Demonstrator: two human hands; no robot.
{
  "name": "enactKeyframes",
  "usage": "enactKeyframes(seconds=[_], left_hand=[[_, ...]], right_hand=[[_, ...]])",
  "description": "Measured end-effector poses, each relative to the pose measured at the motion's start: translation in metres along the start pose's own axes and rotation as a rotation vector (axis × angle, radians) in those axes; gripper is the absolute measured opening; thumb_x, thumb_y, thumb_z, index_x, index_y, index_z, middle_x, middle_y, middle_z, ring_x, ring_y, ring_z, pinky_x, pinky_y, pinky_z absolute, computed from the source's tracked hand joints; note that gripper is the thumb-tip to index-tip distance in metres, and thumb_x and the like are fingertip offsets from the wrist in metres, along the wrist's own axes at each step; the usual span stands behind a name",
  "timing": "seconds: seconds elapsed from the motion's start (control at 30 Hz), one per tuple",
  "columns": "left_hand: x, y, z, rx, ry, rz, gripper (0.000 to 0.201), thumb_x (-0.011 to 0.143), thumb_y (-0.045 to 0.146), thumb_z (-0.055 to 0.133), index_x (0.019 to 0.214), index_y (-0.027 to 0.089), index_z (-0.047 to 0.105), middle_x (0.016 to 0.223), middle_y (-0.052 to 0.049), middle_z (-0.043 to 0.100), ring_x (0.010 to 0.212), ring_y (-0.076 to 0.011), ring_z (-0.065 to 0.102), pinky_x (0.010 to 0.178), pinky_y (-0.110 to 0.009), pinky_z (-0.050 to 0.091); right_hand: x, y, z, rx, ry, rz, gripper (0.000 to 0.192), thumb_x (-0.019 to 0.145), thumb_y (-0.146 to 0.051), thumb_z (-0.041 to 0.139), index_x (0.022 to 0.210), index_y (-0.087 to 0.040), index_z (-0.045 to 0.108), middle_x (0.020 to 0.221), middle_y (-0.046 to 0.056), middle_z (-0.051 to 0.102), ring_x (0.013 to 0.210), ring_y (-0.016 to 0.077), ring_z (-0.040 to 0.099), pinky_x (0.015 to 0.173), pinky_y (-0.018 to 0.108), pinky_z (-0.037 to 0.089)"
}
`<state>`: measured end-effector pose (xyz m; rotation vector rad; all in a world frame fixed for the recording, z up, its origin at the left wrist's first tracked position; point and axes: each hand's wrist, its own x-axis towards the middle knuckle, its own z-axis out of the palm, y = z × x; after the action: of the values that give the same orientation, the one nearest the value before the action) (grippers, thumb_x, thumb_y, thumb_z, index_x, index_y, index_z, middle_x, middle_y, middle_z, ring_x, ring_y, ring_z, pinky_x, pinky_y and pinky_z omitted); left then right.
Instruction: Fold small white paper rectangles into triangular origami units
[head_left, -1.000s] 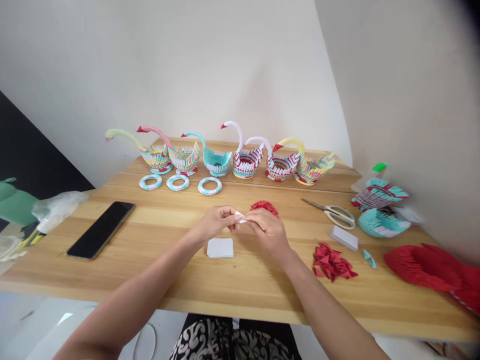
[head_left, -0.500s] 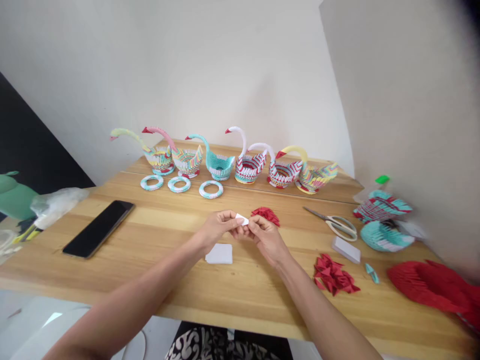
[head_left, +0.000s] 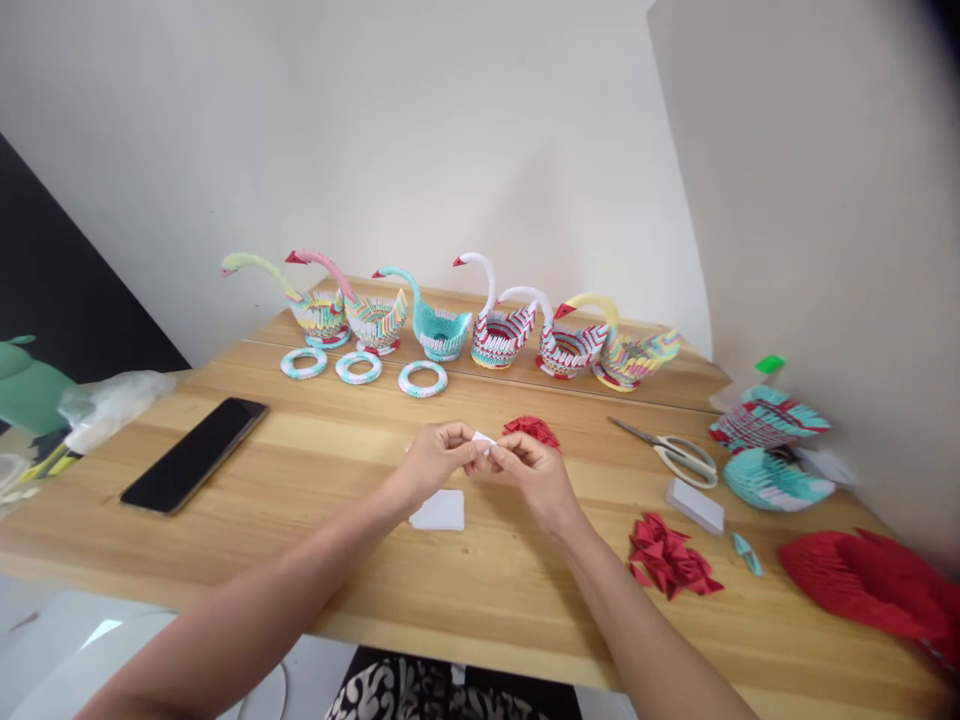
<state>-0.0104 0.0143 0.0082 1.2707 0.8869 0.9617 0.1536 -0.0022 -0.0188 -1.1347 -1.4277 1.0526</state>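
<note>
Between both hands, over the middle of the table, is a small piece of white paper (head_left: pixel 482 438), partly covered by fingers. My left hand (head_left: pixel 441 458) pinches it from the left, thumb and fingers closed. From the right, my right hand (head_left: pixel 531 470) pinches its other end. Just below the left hand lies a stack of white paper slips (head_left: pixel 438 510). Behind the right hand sits a pile of red folded paper pieces (head_left: pixel 532 431), and a second red folded pile (head_left: pixel 671 558) lies right of the right forearm.
Several paper swans, including a turquoise one (head_left: pixel 441 335), line the back. Three paper rings (head_left: pixel 422 379) lie before them. A phone (head_left: pixel 196 455) is left. On the right are scissors (head_left: pixel 679 455), a white paper block (head_left: pixel 696 505), turquoise paper bodies (head_left: pixel 776 480) and a red one (head_left: pixel 862 580).
The fingers have closed in on the white paper, so less of it shows. The right thumb has shifted slightly left along it. The view has tilted a little.
</note>
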Motion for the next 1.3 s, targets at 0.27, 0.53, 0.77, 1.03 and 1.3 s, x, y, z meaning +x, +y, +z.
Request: enactKeyframes(seconds=[0.27,0.53,0.77,1.03,1.3], left_hand=[[-0.001,0.003,-0.003,-0.012,-0.019,-0.002,0.028,0.074,0.037,0.063,0.06,0.013,0.058,0.057,0.0,0.06,0.052,-0.0088,0.051,0.058,-0.023,0.041],[0.001,0.001,-0.008,-0.204,-0.068,-0.089,0.029,0.071,0.036,0.067,0.059,0.012,0.057,0.053,-0.001,0.059,0.047,-0.0075,0.048,0.052,-0.022,0.037],[-0.001,-0.003,-0.006,-0.147,-0.157,-0.109,0.03,0.072,0.039,0.066,0.06,0.013,0.058,0.056,-0.001,0.06,0.049,-0.0076,0.05,0.053,-0.022,0.037],[-0.002,0.007,-0.009,0.033,-0.191,-0.094,0.03,0.074,0.042,0.064,0.064,0.013,0.06,0.059,-0.001,0.061,0.052,-0.0084,0.05,0.055,-0.021,0.039],[-0.005,0.005,-0.01,0.539,-0.108,0.196,0.027,0.086,0.034,0.048,0.079,0.016,0.067,0.071,-0.001,0.064,0.062,-0.0114,0.051,0.058,-0.021,0.036]], right_hand=[[-0.007,-0.01,-0.003,-0.344,0.037,-0.189,0.017,0.087,-0.031,0.054,0.077,-0.018,0.06,0.075,0.002,0.065,0.071,0.0158,0.06,0.069,0.028,0.046],[-0.004,-0.011,-0.014,-0.613,0.067,-0.64,0.015,0.088,-0.016,0.052,0.095,-0.023,0.063,0.089,0.005,0.068,0.086,0.0194,0.062,0.079,0.035,0.048],[-0.004,-0.016,-0.014,-0.665,-0.004,-0.793,0.016,0.087,-0.013,0.053,0.092,-0.022,0.066,0.084,0.006,0.065,0.078,0.0184,0.059,0.07,0.033,0.048],[-0.002,-0.014,-0.018,-0.68,-0.016,-0.766,0.015,0.088,-0.016,0.054,0.085,-0.022,0.068,0.081,0.006,0.065,0.076,0.0182,0.058,0.068,0.032,0.046],[-0.002,-0.01,-0.009,-0.435,0.043,-0.37,0.011,0.085,-0.025,0.056,0.077,-0.022,0.063,0.079,0.004,0.065,0.078,0.0182,0.061,0.075,0.033,0.047]])
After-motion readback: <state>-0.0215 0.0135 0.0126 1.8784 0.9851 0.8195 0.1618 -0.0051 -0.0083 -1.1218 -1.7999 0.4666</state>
